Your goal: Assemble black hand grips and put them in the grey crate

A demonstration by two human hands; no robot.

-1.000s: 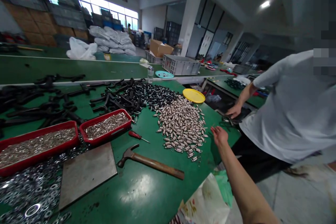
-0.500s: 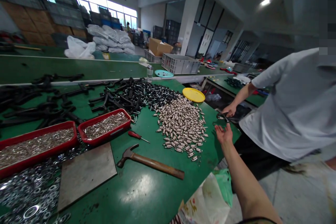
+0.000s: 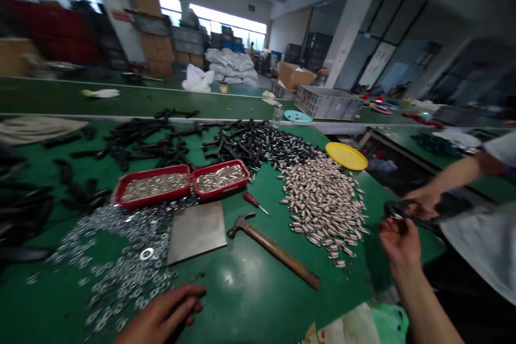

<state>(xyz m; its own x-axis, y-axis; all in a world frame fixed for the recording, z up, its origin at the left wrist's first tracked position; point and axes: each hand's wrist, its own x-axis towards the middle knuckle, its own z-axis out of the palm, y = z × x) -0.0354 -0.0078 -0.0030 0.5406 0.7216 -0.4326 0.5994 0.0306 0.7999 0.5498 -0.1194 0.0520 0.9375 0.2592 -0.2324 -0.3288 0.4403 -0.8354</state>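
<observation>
At the bottom of the head view, my left hand (image 3: pixel 167 314) hangs over the green table (image 3: pixel 250 301), fingers apart and holding nothing, near loose metal washers (image 3: pixel 121 279) and a flat steel plate (image 3: pixel 197 232). At the right, my right hand (image 3: pixel 403 247) is raised palm up, fingers curled round a dark part (image 3: pixel 393 212) that a co-worker's hand (image 3: pixel 425 201) also touches. Left of my right hand lies a heap of metal springs (image 3: pixel 322 199). A claw hammer (image 3: pixel 278 252) and a red screwdriver (image 3: pixel 256 202) lie mid-table.
Two red trays (image 3: pixel 155 185) of small metal pieces stand behind the steel plate. Black parts (image 3: pixel 161 137) spread along the back left. A yellow lid (image 3: pixel 346 156) sits behind the springs. A plastic bag (image 3: pixel 363 325) is at the front edge.
The view has swung left. My left hand has come into view. My right hand has closed its fingers on the dark part beside the co-worker's hand.
</observation>
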